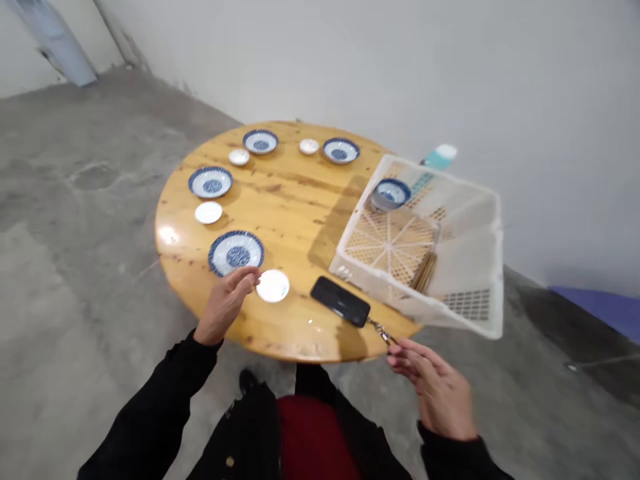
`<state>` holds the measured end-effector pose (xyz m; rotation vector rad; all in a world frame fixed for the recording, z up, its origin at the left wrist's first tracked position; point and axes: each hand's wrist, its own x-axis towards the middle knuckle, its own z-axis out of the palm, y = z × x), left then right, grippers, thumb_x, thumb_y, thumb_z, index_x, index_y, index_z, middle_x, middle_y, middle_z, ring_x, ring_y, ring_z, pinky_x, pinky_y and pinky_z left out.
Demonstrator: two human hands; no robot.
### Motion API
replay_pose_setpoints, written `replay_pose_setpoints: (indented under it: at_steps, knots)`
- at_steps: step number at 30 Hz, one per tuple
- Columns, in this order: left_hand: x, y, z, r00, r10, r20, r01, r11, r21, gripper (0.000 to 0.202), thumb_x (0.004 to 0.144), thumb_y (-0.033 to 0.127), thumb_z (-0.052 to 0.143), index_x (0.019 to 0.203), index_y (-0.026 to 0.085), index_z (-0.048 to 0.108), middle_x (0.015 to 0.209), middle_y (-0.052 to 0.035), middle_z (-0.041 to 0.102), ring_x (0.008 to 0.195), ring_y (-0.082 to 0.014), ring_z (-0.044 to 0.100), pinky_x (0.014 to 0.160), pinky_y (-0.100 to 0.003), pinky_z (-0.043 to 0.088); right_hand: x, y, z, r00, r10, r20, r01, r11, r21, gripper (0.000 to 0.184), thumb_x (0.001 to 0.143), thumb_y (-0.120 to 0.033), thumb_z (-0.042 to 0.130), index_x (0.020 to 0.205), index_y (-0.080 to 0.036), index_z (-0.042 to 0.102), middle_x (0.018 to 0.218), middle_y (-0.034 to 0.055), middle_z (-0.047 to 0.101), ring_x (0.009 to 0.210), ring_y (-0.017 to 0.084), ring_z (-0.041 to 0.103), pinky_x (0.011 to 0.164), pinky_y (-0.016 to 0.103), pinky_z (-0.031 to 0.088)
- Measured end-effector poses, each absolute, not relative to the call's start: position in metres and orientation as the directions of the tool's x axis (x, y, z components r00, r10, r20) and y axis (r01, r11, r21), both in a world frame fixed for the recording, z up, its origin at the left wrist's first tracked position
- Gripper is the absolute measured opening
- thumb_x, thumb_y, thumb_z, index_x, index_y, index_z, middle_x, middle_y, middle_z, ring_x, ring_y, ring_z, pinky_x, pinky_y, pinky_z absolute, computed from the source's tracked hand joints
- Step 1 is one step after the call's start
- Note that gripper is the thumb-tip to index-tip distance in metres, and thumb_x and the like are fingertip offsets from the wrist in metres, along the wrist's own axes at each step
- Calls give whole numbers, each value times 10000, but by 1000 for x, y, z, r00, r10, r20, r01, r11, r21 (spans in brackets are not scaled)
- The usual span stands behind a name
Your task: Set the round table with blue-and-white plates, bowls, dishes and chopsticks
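Note:
My left hand (225,303) has its thumb and fingers pinched together at the left rim of a small white saucer (273,287). Just above that hand lies a blue-and-white patterned plate (237,253). A black phone (341,301) rests face up near the table's front edge, with a strap (381,331) trailing from its lower right corner. At the strap's end, the fingers of my right hand (433,380) are closed together on it, just off the table's edge.
On the round wooden table (280,207), more patterned plates (211,182) and small white dishes (209,213) follow the far and left rim. A white plastic basket (345,267) overhangs the right side, holding patterned bowls (391,193) and chopsticks (425,272). A wall (350,60) stands behind.

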<state>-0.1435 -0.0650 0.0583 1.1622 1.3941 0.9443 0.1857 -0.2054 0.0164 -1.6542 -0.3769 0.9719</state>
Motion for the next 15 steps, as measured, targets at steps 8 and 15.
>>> replay_pose_setpoints:
  at_steps: [8, 15]
  knots:
    - [-307, -247, -32, -368, 708, -602, -58, 629, 775, 692, 614, 686, 718, 1020, 125, 708, 1098, -171, 738, 1001, -270, 687, 812, -331, 503, -12, -255, -23, 14, 670, -742, -286, -709, -645, 532, 502, -516, 889, 837, -132, 735, 746, 93, 745, 588, 160, 674, 540, 250, 499]
    - [-322, -297, -58, -308, 618, -723, -261, 676, 689, 677, 627, 648, 718, 1066, 134, 692, 1170, -180, 721, 1076, -279, 686, 894, -349, 513, -84, -213, -28, -181, 699, -692, -113, -714, -691, 447, 528, -461, 842, 798, -139, 687, 692, 40, 712, 541, 118, 635, 518, 227, 461]
